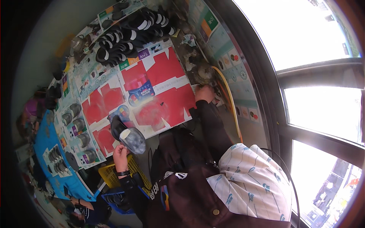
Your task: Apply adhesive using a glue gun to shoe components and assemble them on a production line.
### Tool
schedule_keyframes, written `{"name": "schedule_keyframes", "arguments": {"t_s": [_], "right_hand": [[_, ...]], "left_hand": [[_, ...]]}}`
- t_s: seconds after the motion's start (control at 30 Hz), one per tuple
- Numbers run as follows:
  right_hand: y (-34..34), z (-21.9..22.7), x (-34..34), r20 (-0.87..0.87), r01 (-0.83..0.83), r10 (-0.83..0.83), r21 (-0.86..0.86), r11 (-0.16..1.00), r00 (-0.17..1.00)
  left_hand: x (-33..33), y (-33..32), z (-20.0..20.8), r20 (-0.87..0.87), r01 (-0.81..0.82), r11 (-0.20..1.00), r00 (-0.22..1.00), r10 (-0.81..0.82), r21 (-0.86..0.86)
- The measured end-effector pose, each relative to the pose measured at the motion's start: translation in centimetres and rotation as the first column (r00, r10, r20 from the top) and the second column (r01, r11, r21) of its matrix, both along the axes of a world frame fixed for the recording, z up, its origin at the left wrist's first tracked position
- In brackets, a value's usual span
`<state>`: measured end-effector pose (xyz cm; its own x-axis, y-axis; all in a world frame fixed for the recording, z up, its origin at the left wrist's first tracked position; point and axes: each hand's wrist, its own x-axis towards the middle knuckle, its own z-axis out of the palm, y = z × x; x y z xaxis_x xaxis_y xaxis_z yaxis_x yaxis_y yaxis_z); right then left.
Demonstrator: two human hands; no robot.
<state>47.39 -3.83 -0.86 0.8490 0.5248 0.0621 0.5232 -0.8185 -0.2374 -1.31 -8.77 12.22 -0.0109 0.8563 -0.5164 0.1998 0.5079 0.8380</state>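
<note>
Pinched in the fingers of my left hand point(121, 156) is a dark grey slipper point(134, 141) with a pale patch inside its opening. It hangs over the near edge of the table, its black end toward the red sheets. My right hand point(205, 94) reaches past the table's right edge, close to the cluttered gap by the wall. Its fingers are hidden, so whether they grip anything does not show. Red printed cardboard sheets point(178, 99) cover the table between the two hands, with dusty grey smudges on the nearer one.
Black slippers with white patches point(110, 47) are heaped at the far side. Several grey slippers point(79, 124) stand at the left. A yellow basket point(110, 175) sits below my left hand. A yellow hose point(229, 99) runs beside my right arm. Another person's arm point(84, 204) shows at lower left.
</note>
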Motion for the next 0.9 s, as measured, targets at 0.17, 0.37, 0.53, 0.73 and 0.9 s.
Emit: {"name": "schedule_keyframes", "arguments": {"t_s": [0.17, 0.37, 0.53, 0.73, 0.9], "right_hand": [[-1.2, -1.2, -0.4, -0.053, -0.025, 0.027, 0.036, 0.999, 0.998], [-1.8, -3.1, 0.5, -0.113, -0.122, 0.154, 0.25, 0.961, 0.982], [-3.6, -0.8, 2.5, -0.315, -0.03, 0.078, 0.156, 0.987, 0.946], [-1.9, -0.2, 1.6, -0.127, -0.198, 0.198, 0.009, 0.98, 0.972], [-0.9, -0.4, -0.9, -0.241, -0.138, 0.116, -0.078, 0.987, 0.964]], "left_hand": [[-1.2, -1.1, 0.1, -0.011, -0.019, 1.0, 1.0, 0.02, 0.023], [-1.0, 0.3, 0.7, 0.05, -0.042, 0.999, 0.998, 0.041, 0.024], [-2.7, -0.2, 0.8, -0.007, -0.022, 0.999, 1.0, 0.022, 0.032], [-1.9, 1.0, 1.1, -0.004, -0.023, 0.999, 1.0, 0.023, 0.022], [-2.1, 1.4, 1.8, -0.049, -0.005, 1.0, 0.999, 0.006, 0.015]]}}
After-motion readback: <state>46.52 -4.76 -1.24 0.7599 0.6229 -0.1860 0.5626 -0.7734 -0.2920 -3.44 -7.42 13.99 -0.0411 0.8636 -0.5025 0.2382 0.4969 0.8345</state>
